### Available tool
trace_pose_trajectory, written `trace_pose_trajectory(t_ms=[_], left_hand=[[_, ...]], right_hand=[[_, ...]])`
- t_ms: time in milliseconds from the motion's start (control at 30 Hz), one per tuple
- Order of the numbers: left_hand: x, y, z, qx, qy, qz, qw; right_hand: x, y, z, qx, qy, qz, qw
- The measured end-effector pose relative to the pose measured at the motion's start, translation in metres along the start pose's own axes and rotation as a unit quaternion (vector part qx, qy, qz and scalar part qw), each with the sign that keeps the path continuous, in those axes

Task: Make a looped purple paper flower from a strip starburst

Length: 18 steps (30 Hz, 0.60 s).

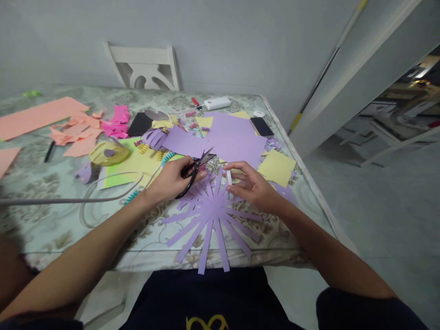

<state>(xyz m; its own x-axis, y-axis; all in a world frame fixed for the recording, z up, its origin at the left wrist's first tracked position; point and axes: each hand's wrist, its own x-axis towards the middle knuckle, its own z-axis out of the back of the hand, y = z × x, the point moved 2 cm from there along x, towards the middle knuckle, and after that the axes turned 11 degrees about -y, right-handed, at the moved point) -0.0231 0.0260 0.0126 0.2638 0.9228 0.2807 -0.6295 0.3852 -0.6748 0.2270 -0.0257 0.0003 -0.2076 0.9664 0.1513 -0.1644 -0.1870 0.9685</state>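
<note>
A purple paper star of long strips (211, 215) lies on the table's near edge, some strips hanging over it. My left hand (172, 179) is closed around black scissors (195, 169), whose blades are parted and point toward the far strips. My right hand (249, 183) rests on the star's upper right, fingers pinching a small white piece (228, 176) beside a strip. Larger purple sheets (230, 140) lie just beyond both hands.
Patterned tablecloth (51, 220) covers the table. Yellow sheets (277, 167), pink and salmon paper scraps (82, 133), a tape roll (108, 153), two phones (261, 126), a white power bank (217, 103) and a grey cable (68, 199) lie around. A white chair (144, 68) stands behind.
</note>
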Motion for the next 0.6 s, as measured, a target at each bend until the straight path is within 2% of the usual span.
trace_pose_trajectory(t_ms=[267, 433, 600], left_hand=[[0.0014, -0.0020, 0.0002, 0.115, -0.007, -0.105, 0.988], [0.0027, 0.0032, 0.0038, 0.176, 0.005, -0.121, 0.977], [0.0020, 0.0025, 0.0052, 0.196, 0.039, -0.149, 0.968]], right_hand=[[0.0007, -0.0010, -0.0019, 0.051, 0.015, -0.021, 0.998], [0.0010, -0.0033, 0.0006, 0.014, 0.005, -0.036, 0.999], [0.0015, -0.0056, 0.0005, 0.000, 0.000, 0.006, 1.000]])
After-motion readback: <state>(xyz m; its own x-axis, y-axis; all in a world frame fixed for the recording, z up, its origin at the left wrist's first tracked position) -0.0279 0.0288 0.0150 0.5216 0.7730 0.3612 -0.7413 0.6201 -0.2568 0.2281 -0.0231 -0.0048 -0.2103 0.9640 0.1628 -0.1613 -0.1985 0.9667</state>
